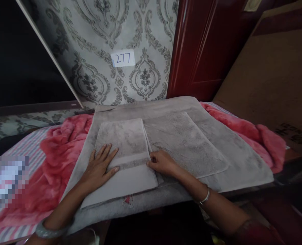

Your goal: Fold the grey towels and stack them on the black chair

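A grey towel [124,136] lies partly folded in front of me. Its left portion is doubled over in layers with a smooth band across it, while a single flat part [189,143] spreads out to the right. My left hand [98,170] rests flat on the left side of the folded portion, fingers spread. At that portion's right edge, my right hand [163,163] has thumb and fingers pinched together on the towel's layered edge. Beneath everything is a larger grey cloth [232,149], with a small red mark [127,200] near its front.
Bunched pink blankets [64,143] lie left and right of the grey cloth, over a striped sheet [28,146]. Behind stand a patterned wall [95,51] with a paper [122,58] reading 277, and a dark red door [199,51]. A dark screen [26,58] and cardboard box [273,75] flank them.
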Demonstrator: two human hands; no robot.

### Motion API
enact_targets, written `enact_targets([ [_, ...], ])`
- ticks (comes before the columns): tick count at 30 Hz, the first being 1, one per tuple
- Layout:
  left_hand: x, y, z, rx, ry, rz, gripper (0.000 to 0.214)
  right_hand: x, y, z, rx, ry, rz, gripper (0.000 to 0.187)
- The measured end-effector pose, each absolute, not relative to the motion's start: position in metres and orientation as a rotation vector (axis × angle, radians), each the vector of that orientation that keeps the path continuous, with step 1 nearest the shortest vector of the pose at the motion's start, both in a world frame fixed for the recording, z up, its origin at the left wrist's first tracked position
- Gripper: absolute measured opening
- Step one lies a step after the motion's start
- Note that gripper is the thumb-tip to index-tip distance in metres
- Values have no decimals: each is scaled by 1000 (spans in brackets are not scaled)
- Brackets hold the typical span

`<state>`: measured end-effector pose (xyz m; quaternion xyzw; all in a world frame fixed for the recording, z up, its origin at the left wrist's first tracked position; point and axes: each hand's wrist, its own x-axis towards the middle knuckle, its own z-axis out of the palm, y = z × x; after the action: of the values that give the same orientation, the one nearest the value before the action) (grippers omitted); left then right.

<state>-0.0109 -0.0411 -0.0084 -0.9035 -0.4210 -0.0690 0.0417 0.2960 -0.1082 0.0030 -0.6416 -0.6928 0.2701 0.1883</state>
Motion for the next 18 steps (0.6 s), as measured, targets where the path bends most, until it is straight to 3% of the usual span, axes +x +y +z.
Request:
enact_targets([
  [5,-9,-40,8,-2803,-1315,-85,73,292,-123,15,-1828,-1942,424,8],
  [8,9,-31,23,-2883,-1247,-64,68,285,-138,19,-1644,-2020,253,24],
  [12,61,0,39,-3028,-1124,2,63,275,-151,4,-1347,-2306,388,61],
  [18,137,49,34,-2989,-1263,197,70,276,-152,-12,-1336,-2381,615,60],
])
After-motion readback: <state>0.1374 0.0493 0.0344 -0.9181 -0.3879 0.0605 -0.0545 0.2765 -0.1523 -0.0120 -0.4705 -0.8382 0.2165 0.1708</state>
